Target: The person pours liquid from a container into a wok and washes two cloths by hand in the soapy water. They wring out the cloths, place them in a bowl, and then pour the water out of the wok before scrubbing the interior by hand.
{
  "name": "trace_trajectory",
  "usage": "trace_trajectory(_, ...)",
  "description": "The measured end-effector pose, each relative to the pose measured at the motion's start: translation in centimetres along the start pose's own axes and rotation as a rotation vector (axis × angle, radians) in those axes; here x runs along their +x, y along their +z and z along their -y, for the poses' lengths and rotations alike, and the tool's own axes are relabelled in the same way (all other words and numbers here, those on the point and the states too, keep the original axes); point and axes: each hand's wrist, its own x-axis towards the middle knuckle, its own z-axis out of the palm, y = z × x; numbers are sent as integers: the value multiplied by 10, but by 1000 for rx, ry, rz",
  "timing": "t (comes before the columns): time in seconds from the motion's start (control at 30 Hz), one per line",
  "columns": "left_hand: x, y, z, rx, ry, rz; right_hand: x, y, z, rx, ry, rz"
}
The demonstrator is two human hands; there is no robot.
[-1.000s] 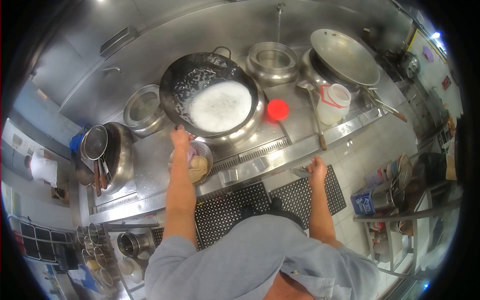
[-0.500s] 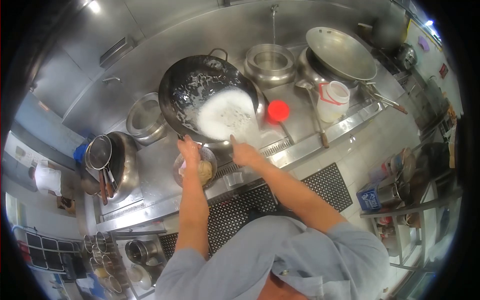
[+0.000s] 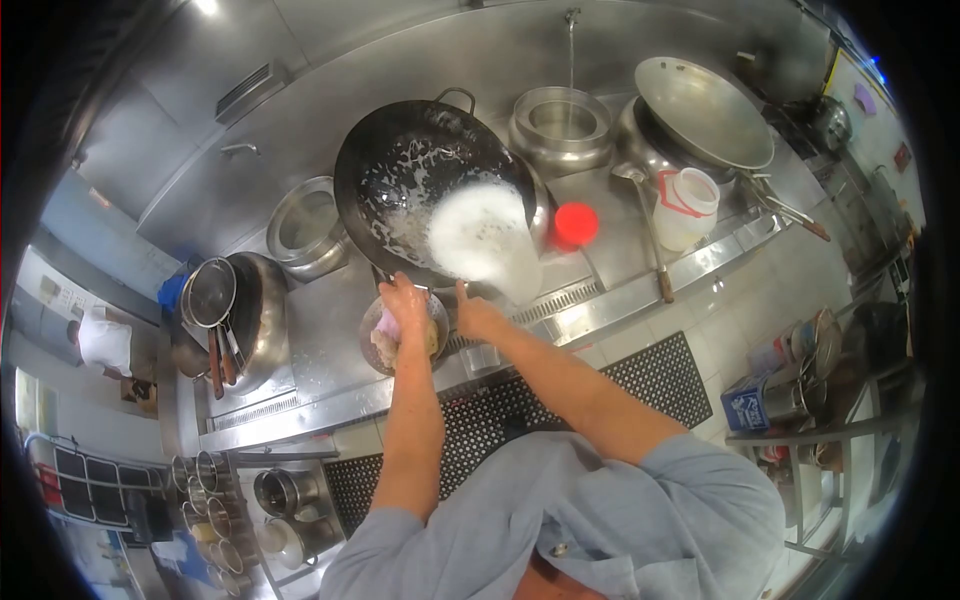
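Observation:
A big black wok [image 3: 365,190] is tilted towards its near right side. White foamy liquid [image 3: 480,235] covers that side and spills over the near right rim. My left hand [image 3: 403,305] is closed at the wok's near edge, where its handle sits. Just to the right, my right hand [image 3: 482,318] is closed close to the same rim; what it holds, if anything, is hidden. Below my left hand sits a perforated metal bowl [image 3: 370,335] with a pinkish thing and a yellowish lump in it, partly covered by my wrist.
A red-lidded container [image 3: 575,226], a ladle [image 3: 655,250] and a white tub [image 3: 688,210] stand to the right. A pale wok [image 3: 700,110] lies tilted behind them. Strainers [image 3: 211,295] rest at the left. Water runs from a tap [image 3: 572,18] into a metal pot [image 3: 560,125].
The view has shifted, so the scene sits slightly further right. The foam has slid further over the wok's near right rim. Both hands stay at the wok's near edge.

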Motion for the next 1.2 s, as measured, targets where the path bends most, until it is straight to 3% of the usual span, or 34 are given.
trace_trajectory(0.63, -32, 5, -13, 96, 17, 15, 1, 18, -10, -1, 35, -53)
trace_trajectory(0.73, -37, 7, -11, 106, 79, 13, 3, 18, -14, 32, 51, -31)
trace_trajectory(0.83, -21, 5, 23, 278, 273, -27, 13, 28, -22, 15, 33, -37)
trace_trajectory(0.9, -25, 6, 24, 239, 206, -7, 15, 31, -25, 43, 50, -48)
trace_trajectory(1.03, -64, 15, -31, 122, -8, 41, 13, 35, -28, 95, 68, -57)
trace_trajectory(1.13, -24, 12, 40, 302, 338, -14, 3, 25, -24, 122, 76, -29)
trace_trajectory(1.2, -23, 12, 47, 294, 332, -25, 6, 28, -27, 135, 83, -27)
